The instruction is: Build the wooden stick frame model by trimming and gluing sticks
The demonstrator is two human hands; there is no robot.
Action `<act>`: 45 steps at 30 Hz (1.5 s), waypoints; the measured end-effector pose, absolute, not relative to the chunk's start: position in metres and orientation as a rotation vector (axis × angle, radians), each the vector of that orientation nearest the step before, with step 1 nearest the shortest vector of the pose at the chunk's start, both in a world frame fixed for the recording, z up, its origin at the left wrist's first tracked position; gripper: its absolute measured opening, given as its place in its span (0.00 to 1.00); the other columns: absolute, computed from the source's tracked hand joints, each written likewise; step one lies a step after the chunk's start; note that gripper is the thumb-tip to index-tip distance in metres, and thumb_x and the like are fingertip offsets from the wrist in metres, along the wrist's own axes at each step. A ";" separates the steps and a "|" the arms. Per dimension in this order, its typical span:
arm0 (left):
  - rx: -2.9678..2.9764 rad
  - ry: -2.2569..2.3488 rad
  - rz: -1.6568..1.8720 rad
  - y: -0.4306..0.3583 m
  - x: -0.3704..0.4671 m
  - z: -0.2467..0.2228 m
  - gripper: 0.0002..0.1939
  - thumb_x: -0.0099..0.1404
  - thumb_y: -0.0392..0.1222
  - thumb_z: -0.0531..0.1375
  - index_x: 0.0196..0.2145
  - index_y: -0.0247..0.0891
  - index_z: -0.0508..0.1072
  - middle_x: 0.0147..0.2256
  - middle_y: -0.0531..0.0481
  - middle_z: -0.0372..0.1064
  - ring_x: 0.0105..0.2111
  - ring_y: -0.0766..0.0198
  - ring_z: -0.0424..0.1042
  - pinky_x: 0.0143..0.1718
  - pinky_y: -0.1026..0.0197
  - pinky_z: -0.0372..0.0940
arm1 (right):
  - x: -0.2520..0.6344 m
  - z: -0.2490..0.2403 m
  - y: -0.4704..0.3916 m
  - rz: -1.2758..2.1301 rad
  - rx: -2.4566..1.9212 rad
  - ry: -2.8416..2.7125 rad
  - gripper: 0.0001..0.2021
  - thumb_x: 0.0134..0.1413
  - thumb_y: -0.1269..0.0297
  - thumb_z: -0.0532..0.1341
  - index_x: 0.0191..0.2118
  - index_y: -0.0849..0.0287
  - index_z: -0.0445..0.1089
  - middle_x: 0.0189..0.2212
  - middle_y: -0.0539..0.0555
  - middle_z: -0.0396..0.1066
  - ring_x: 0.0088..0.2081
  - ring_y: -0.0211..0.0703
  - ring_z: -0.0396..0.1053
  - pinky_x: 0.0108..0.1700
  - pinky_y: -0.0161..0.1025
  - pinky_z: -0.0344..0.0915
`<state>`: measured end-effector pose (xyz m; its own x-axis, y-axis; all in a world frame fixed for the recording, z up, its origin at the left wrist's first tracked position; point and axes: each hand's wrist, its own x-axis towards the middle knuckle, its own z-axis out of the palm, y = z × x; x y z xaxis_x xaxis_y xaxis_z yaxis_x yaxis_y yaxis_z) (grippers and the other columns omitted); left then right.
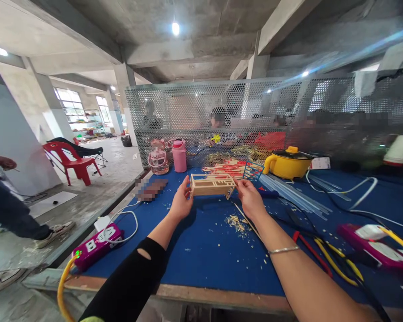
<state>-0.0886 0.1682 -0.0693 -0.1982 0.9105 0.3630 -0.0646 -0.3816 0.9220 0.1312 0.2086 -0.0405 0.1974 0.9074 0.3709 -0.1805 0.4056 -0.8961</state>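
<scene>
Fingers closed around its two ends, the left hand and the right hand hold a small wooden frame above the middle of the blue-covered bench, roughly level, in the view I follow from afar. I judge that the end grip spares the slim bars between and leaves the slatted side in sight; whether the right fingertips also pinch a loose piece I cannot tell. Wood scraps and a thin stick lie beside the right wrist, on the near side of the frame. Toward the far edge, I see red-and-pale sticks piled near a blue frame, probably for easy reach, while clear strips lie side by side, seemingly to stay in order. A yellow pot stands farther right; a pink bottle and a clear pink bottle stand at the far-left corner before the perforated screen, presumably away from the elbows. A purple power strip sits at the near-left corner, likely to keep its cables aside, and red-handled and yellow-handled tools lie toward the near-right corner.
</scene>
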 end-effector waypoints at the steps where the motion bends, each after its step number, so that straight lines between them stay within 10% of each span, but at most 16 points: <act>1: 1.407 1.107 1.661 0.169 -0.088 -0.074 0.43 0.44 0.19 0.61 0.58 0.44 0.62 0.57 0.43 0.59 0.46 0.65 0.68 0.49 0.62 0.63 | 0.132 -0.041 0.209 0.910 -0.845 -1.114 0.20 0.36 0.46 0.64 0.28 0.56 0.62 0.27 0.50 0.72 0.29 0.41 0.68 0.28 0.35 0.61; 20: 1.476 1.542 1.763 0.150 -0.081 -0.060 0.23 0.45 0.36 0.68 0.41 0.39 0.70 0.34 0.49 0.66 0.33 0.62 0.64 0.35 0.62 0.60 | 0.125 -0.025 0.172 0.377 -1.002 -1.443 0.06 0.57 0.59 0.53 0.33 0.54 0.61 0.26 0.50 0.68 0.30 0.43 0.67 0.37 0.40 0.60; 45: 1.398 1.648 1.717 0.146 -0.073 -0.049 0.10 0.47 0.28 0.61 0.29 0.38 0.70 0.26 0.52 0.68 0.26 0.65 0.64 0.34 0.63 0.58 | 0.061 0.004 0.185 0.109 -0.911 -2.302 0.05 0.50 0.67 0.61 0.27 0.56 0.74 0.28 0.50 0.74 0.32 0.40 0.69 0.37 0.37 0.57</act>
<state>-0.0730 0.1455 -0.0489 -0.4335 0.8148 0.3851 0.3512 -0.2408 0.9048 0.0607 0.1854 0.0043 -0.5461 0.6376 0.5433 0.5837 0.7548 -0.2992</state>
